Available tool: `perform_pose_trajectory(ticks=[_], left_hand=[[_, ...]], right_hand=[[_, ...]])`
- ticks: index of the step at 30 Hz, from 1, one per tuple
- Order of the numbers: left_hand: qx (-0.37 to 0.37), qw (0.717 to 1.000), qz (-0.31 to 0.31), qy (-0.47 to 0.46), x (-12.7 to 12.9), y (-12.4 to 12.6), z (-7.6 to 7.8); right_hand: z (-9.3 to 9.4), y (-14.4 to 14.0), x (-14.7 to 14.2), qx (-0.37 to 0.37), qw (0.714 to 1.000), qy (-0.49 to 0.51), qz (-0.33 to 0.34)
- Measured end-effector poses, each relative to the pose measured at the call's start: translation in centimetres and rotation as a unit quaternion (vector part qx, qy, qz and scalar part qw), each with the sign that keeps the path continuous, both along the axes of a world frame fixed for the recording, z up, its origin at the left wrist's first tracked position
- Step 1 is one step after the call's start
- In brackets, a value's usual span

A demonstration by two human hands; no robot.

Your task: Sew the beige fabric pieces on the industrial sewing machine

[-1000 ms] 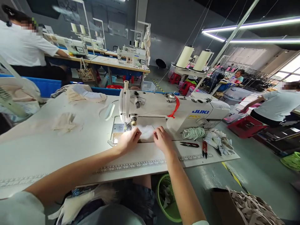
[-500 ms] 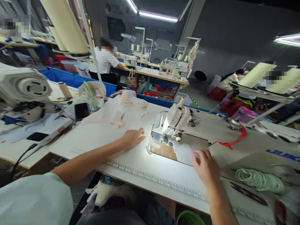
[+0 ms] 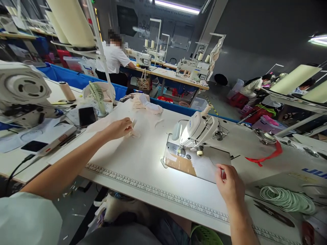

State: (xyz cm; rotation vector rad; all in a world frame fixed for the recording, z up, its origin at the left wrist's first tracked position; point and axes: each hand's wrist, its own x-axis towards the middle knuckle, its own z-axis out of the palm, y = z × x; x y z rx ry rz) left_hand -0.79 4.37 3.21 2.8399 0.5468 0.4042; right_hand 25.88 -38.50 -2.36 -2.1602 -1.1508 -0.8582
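My left hand [image 3: 119, 129] reaches over the left part of the sewing table, its fingers closed at the edge of some small cream fabric pieces [image 3: 135, 133]. One piece seems pinched at the fingertips, partly hidden by them. At the right, my right hand [image 3: 230, 183] rests beside the bed of the white sewing machine [image 3: 196, 131], thumb and fingertips pressed together. Whatever they hold, if anything, is too small to make out. Light from the machine falls on its needle area and on the worn metal-and-brown plate [image 3: 180, 164].
A printed ruler [image 3: 153, 191] runs along the table's front edge. Pale green cord [image 3: 287, 200] and dark thread snips [image 3: 274, 213] lie at right, below a red strip [image 3: 268, 154]. More cream fabric [image 3: 146, 103], a small fan [image 3: 98, 98] and a phone [image 3: 87, 116] sit at left.
My left hand has moved left from beside the machine to the small fabric pieces. My right hand stays by the machine bed, while the view has shifted slightly.
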Motion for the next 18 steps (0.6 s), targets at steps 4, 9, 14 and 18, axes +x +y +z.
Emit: perform_pose_trajectory(ticks=[4, 9, 14, 18], left_hand=[[-0.063, 0.991, -0.106, -0.06, -0.2, -0.5, 1.3], [-0.221, 0.955, -0.198, 0.018, 3.1, -4.5, 2.2], [-0.263, 0.923, -0.271, 0.069, 8.0, -10.4, 1.9], [-0.34, 0.904, -0.253, 0.063, 10.9, -13.2, 0.3]], right_hand=[[0.9, 1.4, -3.3, -0.042, 0.989, 0.111, 0.084], [2.5, 5.0, -8.2, -0.2, 0.953, 0.134, 0.184], [2.8, 7.4, -8.9, -0.259, 0.951, 0.039, 0.161], [2.4, 7.6, -8.6, -0.255, 0.954, -0.002, 0.156]])
